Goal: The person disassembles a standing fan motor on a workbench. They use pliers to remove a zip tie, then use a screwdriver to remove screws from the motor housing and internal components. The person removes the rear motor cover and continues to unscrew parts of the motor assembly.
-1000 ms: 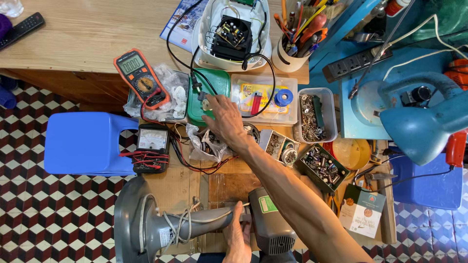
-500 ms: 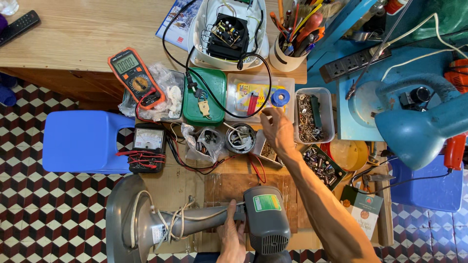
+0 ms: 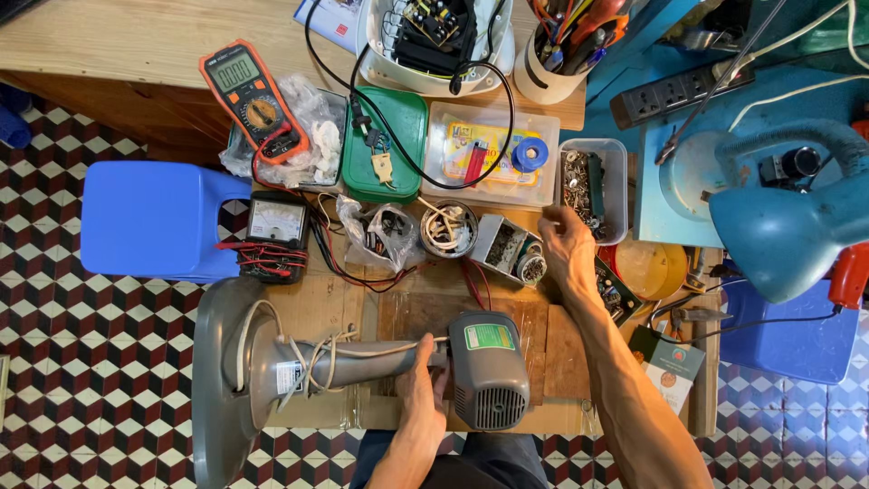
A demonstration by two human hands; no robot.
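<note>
Nearest the camera, a grey plastic fan body (image 3: 362, 367) lies on its side across a low wooden board (image 3: 507, 317), its rounded base (image 3: 222, 380) to the left and its ribbed motor housing (image 3: 489, 369) to the right, with a white cord wound loosely about the stem. A small green rectangular label sits on top of the housing. The left hand (image 3: 424, 385) is closed around the stem just beside the housing. Farther out, the right hand (image 3: 566, 246) hovers with fingers loosely curled and holds nothing that can be made out; it is just beside a clear plastic tub of metal screws (image 3: 593, 190) and a small open box of parts (image 3: 509, 249). Beyond these lie a green lid-like tray (image 3: 385, 145) and a clear flat case (image 3: 493, 154) with a yellow card and a blue tape roll inside. An orange multimeter (image 3: 249, 95) rests on crumpled plastic at the wooden counter (image 3: 136, 36) edge. A blue plastic stool (image 3: 154, 217) stands on the checked tile floor.
</note>
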